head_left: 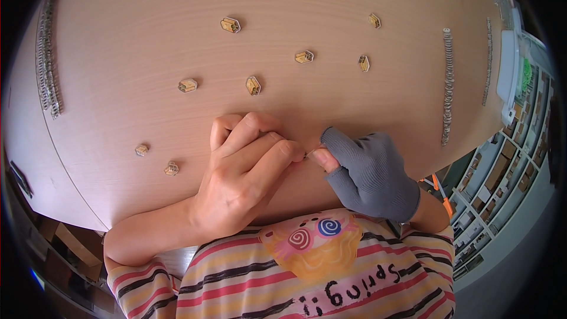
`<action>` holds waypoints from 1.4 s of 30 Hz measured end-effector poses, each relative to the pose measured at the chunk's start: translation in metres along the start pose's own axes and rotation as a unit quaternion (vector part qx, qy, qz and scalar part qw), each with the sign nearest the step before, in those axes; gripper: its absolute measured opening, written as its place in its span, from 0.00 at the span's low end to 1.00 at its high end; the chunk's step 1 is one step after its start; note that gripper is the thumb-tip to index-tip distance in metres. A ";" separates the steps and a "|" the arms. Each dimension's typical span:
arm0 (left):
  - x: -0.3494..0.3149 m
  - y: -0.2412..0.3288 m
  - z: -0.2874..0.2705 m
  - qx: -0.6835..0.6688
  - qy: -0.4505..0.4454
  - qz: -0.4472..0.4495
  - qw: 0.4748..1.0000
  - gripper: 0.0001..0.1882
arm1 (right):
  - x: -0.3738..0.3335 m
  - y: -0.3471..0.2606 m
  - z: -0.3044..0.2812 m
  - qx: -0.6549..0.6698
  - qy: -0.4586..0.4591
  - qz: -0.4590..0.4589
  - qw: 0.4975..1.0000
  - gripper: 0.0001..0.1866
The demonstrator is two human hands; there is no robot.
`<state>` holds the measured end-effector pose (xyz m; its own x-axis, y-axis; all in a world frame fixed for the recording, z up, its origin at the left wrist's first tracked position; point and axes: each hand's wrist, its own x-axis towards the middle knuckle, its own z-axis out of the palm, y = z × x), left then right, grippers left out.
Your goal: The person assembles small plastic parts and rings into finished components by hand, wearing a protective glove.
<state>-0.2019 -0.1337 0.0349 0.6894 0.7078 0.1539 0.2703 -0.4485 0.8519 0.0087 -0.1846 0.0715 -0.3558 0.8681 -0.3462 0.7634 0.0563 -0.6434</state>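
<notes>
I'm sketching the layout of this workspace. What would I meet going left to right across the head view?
Left-side silvery strips, lowest yellow piece, bare left hand, gloved right hand, longest right-side strip, green item.

Striped shirt (pixel 236 285): is carrying one word in dark, brushlike lettering (pixel 357 287)
Lettering: is slanting below the cartoon print (pixel 313 255), rising rightward
Dotted strokes (pixel 303 305): two are standing at its left end
</notes>
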 end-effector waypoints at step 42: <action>0.028 -0.023 -0.040 0.146 0.070 0.005 0.987 0.16 | 0.047 0.003 -0.008 0.199 0.130 0.025 0.971 0.07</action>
<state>-0.2155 -0.0822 0.0396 0.5984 0.7623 0.2468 0.4600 -0.5791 0.6731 -0.0019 -0.1397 0.0590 -0.1363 0.9628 -0.2335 0.4895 -0.1394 -0.8608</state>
